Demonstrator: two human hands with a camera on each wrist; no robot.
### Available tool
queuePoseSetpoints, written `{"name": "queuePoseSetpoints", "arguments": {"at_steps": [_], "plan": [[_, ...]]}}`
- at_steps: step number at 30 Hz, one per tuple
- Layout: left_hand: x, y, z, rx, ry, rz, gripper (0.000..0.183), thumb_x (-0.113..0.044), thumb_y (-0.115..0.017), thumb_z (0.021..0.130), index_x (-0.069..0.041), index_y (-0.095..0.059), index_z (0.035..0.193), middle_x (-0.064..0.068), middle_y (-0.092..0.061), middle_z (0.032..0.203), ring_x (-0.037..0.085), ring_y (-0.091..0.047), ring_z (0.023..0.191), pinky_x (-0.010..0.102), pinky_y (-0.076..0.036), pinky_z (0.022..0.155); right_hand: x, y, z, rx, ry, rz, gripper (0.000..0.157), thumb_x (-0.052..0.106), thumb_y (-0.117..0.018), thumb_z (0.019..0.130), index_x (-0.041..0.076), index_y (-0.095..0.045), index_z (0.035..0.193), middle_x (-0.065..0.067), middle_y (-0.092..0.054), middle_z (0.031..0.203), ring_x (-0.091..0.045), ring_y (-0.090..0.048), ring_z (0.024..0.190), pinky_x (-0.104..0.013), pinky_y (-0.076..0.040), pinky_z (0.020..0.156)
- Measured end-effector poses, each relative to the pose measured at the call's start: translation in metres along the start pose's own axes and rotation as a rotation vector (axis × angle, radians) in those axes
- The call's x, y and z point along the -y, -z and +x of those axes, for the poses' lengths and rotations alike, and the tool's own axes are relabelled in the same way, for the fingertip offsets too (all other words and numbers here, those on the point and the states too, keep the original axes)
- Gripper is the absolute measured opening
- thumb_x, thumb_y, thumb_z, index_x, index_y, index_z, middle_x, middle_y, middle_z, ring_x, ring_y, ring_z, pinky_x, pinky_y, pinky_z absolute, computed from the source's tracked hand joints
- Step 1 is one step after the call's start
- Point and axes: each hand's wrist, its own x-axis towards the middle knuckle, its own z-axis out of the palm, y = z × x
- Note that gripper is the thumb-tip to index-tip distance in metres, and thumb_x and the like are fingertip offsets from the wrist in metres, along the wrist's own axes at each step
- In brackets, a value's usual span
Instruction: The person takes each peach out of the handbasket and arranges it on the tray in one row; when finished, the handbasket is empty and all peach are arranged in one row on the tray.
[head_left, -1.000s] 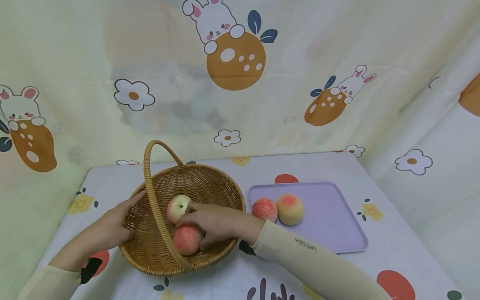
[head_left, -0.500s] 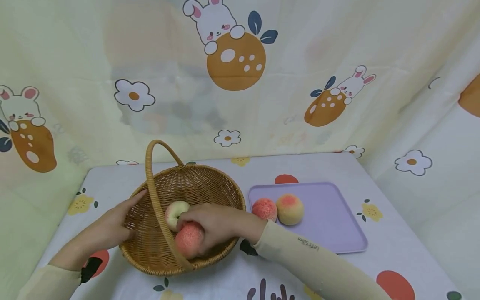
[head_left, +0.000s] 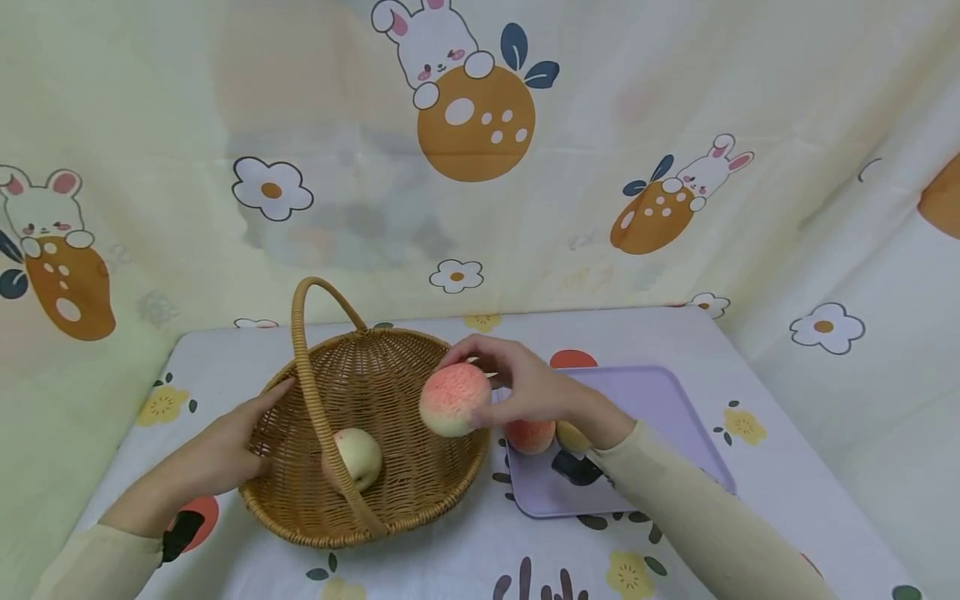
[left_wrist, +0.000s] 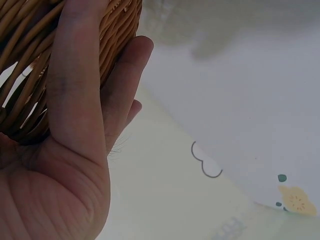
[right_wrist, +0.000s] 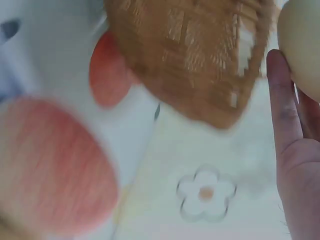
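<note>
- Since the earlier frames, the right hand [head_left: 528, 383] has come up and to its own right with the pink-and-cream peach [head_left: 455, 402], which was low in the wicker basket [head_left: 408, 479].
- The pale apple-like fruit [head_left: 363, 458] has shifted toward the near side of the basket; the left hand [head_left: 213, 446] has stayed where it was.
- The peach is now raised off the basket's floor, seen across the inside of the right wall. The right hand's thumb and fingers are clamped on it from its right side; the right wrist view shows a finger against its cream side.
- The left hand holds the basket's left side between thumb and fingers. The left wrist view shows fingers lying along the outside of the wicker; the thumb is mostly hidden there.
- The pale apple-like fruit rests on the basket's floor, partly behind the arched handle [head_left: 306, 375].
- Right of the basket, the purple tray [head_left: 652, 396] carries a red peach [head_left: 531, 437] at its left side, with a yellow peach [head_left: 572, 437] just beside it, mostly covered by the right wrist.
- Basket and tray stand on a patterned tablecloth [head_left: 442, 567], before a curtain [head_left: 352, 242] printed with rabbits and flowers.
</note>
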Motion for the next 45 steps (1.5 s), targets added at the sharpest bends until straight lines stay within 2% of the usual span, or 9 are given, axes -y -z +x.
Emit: {"name": "queuePoseSetpoints", "arguments": {"at_steps": [4, 8, 14, 18, 27, 33, 40, 45], "plan": [[-0.002, 0.000, 0.001, -0.002, 0.003, -0.009, 0.106, 0.009, -0.069, 0.072, -0.005, -0.017, 0.162, 0.036, -0.023, 0.158, 0.057, -0.026, 0.140, 0.068, -0.037, 0.101, -0.003, 0.028, -0.029, -0.081, 0.003, 0.024, 0.057, 0.010, -0.079, 0.081, 0.001, -0.055, 0.132, -0.014, -0.063, 0.125, -0.030, -0.061, 0.111, -0.043, -0.054, 0.088], [-0.003, 0.001, 0.001, 0.001, -0.001, -0.003, 0.106, 0.009, -0.071, 0.071, -0.004, -0.017, 0.162, 0.037, -0.023, 0.157, 0.058, -0.026, 0.139, 0.071, -0.035, 0.101, -0.005, 0.052, -0.058, -0.137, -0.010, 0.010, 0.055, 0.000, -0.073, 0.083, -0.003, -0.052, 0.134, -0.014, -0.062, 0.126, -0.027, -0.060, 0.111, -0.037, -0.053, 0.090], [-0.003, 0.001, 0.000, 0.003, 0.005, 0.003, 0.107, 0.009, -0.071, 0.071, -0.004, -0.015, 0.162, 0.037, -0.022, 0.157, 0.059, -0.027, 0.138, 0.068, -0.039, 0.099, -0.008, 0.079, -0.097, -0.211, -0.047, -0.143, 0.055, -0.005, -0.073, 0.083, 0.001, -0.055, 0.134, -0.012, -0.062, 0.125, -0.025, -0.060, 0.110, -0.034, -0.051, 0.091], [-0.002, 0.001, -0.001, 0.007, 0.015, 0.003, 0.107, 0.008, -0.072, 0.073, -0.005, -0.015, 0.162, 0.038, -0.021, 0.157, 0.060, -0.027, 0.137, 0.068, -0.040, 0.098, -0.008, 0.093, -0.116, -0.249, -0.079, -0.220, 0.054, -0.005, -0.074, 0.083, 0.004, -0.057, 0.133, -0.012, -0.063, 0.125, -0.025, -0.059, 0.110, -0.034, -0.051, 0.091], [-0.002, 0.000, -0.002, 0.003, 0.013, -0.001, 0.107, 0.008, -0.072, 0.072, -0.005, -0.015, 0.162, 0.038, -0.022, 0.157, 0.060, -0.026, 0.138, 0.070, -0.037, 0.100, -0.016, 0.114, -0.148, -0.300, -0.159, -0.333, 0.054, -0.003, -0.077, 0.081, 0.007, -0.059, 0.131, -0.010, -0.065, 0.122, -0.022, -0.062, 0.108, -0.030, -0.051, 0.089], [-0.003, 0.000, 0.000, 0.003, 0.010, -0.001, 0.108, 0.008, -0.072, 0.072, -0.005, -0.015, 0.162, 0.037, -0.023, 0.157, 0.059, -0.028, 0.138, 0.069, -0.038, 0.099, -0.037, 0.124, -0.173, -0.315, -0.291, -0.435, 0.052, 0.009, -0.082, 0.082, 0.012, -0.062, 0.130, -0.005, -0.064, 0.123, -0.018, -0.061, 0.108, -0.031, -0.051, 0.087], [-0.003, 0.000, 0.000, 0.005, 0.007, -0.003, 0.108, 0.009, -0.072, 0.072, -0.006, -0.015, 0.162, 0.036, -0.023, 0.157, 0.059, -0.028, 0.138, 0.069, -0.037, 0.100, -0.069, 0.125, -0.190, -0.303, -0.425, -0.515, 0.051, 0.023, -0.087, 0.079, 0.020, -0.064, 0.124, 0.000, -0.063, 0.121, -0.027, -0.058, 0.108, -0.035, -0.052, 0.083], [-0.004, 0.000, 0.000, -0.005, 0.007, -0.001, 0.107, 0.009, -0.071, 0.072, -0.007, -0.016, 0.163, 0.036, -0.023, 0.157, 0.059, -0.029, 0.138, 0.067, -0.040, 0.099, -0.077, 0.118, -0.191, -0.282, -0.438, -0.590, 0.053, 0.032, -0.089, 0.077, 0.018, -0.064, 0.122, -0.002, -0.061, 0.125, -0.028, -0.058, 0.110, -0.033, -0.054, 0.080]]}}
